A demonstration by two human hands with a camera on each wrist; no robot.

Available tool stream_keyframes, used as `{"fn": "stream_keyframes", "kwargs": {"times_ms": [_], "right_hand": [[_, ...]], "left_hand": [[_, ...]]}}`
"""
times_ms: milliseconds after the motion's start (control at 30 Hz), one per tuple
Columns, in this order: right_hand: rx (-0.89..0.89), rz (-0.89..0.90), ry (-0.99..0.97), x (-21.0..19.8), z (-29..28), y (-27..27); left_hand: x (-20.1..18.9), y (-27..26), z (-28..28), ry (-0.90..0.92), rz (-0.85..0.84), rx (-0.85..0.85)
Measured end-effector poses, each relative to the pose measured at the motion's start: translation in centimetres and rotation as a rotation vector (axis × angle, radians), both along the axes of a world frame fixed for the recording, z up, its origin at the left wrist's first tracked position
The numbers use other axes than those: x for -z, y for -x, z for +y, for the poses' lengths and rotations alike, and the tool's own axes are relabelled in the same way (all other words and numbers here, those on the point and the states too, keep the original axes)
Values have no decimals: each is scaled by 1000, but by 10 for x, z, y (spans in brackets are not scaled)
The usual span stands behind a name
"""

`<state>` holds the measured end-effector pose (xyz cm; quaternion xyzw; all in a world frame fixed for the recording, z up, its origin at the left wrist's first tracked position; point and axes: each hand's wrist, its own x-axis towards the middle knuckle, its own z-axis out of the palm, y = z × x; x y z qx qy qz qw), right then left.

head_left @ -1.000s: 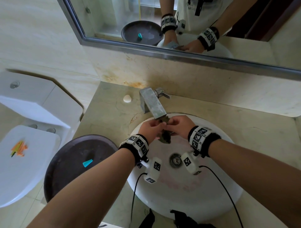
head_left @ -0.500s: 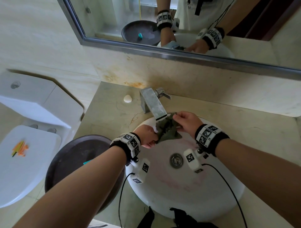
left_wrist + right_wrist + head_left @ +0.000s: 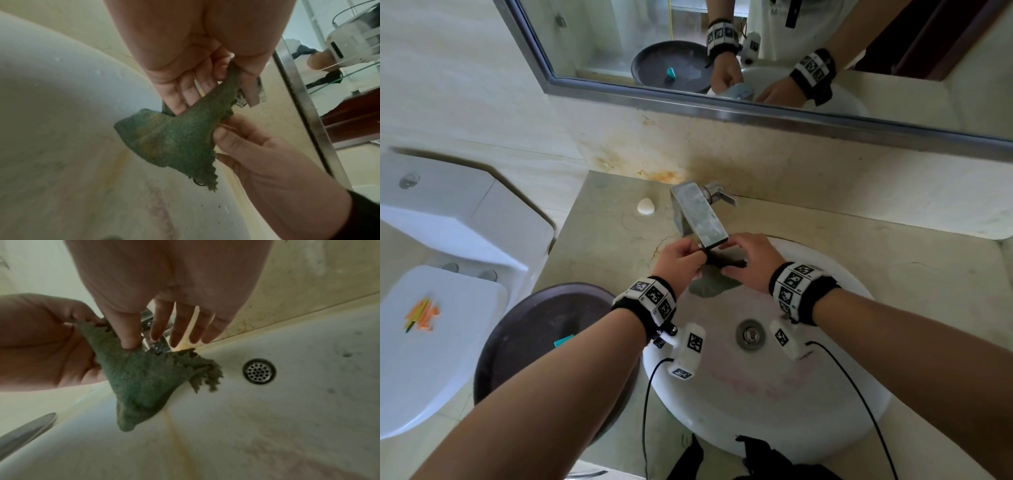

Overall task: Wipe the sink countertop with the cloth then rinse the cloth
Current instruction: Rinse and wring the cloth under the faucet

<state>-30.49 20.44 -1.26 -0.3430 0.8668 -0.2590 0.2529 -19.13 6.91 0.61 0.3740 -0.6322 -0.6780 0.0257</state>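
Stretching cloth [image 3: 174, 139] (zigzag edge) under faucet [image 3: 702, 219]: 2 hands.

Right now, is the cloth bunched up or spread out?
Spread out: the left hand and right hand hold the cloth open under the faucet.

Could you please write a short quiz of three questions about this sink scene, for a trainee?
1. True or false: the green cloth lies flat on the countertop.
2. Which hands hold the cloth? A) left only B) right only C) both
3. Fill in: the cloth hangs over the white ____, just below the faucet.

Key:
1. False. It is held up in the air over the basin.
2. C. The left hand pinches one edge, and the right hand pinches the other with thumb and a finger while its remaining fingers are spread straight.
3. basin
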Motion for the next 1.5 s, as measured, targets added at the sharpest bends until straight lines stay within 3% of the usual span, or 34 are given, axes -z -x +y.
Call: {"fn": "stream_keyframes", "kwargs": {"times_ms": [167, 233, 500, 633, 800, 900, 1033, 1233, 1367, 1500], "right_hand": [[85, -119, 115, -2, -4, -4], [41, -147, 128, -3, -3, -5], [-94, -67, -15, -5, -9, -8], [8, -67, 36, -8, -11, -13], [142, -114, 191, -18, -10, -12], [249, -192, 206, -16, -9, -13], [265, -184, 181, -11, -7, -14], [320, -107, 187, -5, -4, -7], [131, -50, 26, 0, -11, -7], [-9, 3, -136, 0, -1, -6]], "left_hand": [[4, 1, -2, 31, 6, 81], [5, 1, -2, 21, 22, 118], [4, 1, -5, -5, 62, 132], [-1, 3, -2, 190, 27, 136], [11, -5, 5, 303, -159, 317], [14, -5, 13, 453, -170, 324], [12, 1, 18, 650, -255, 422], [20, 1, 9, 636, -159, 234], [19, 7, 7, 512, -94, 35], [12, 7, 9, 336, -29, -4]]}}
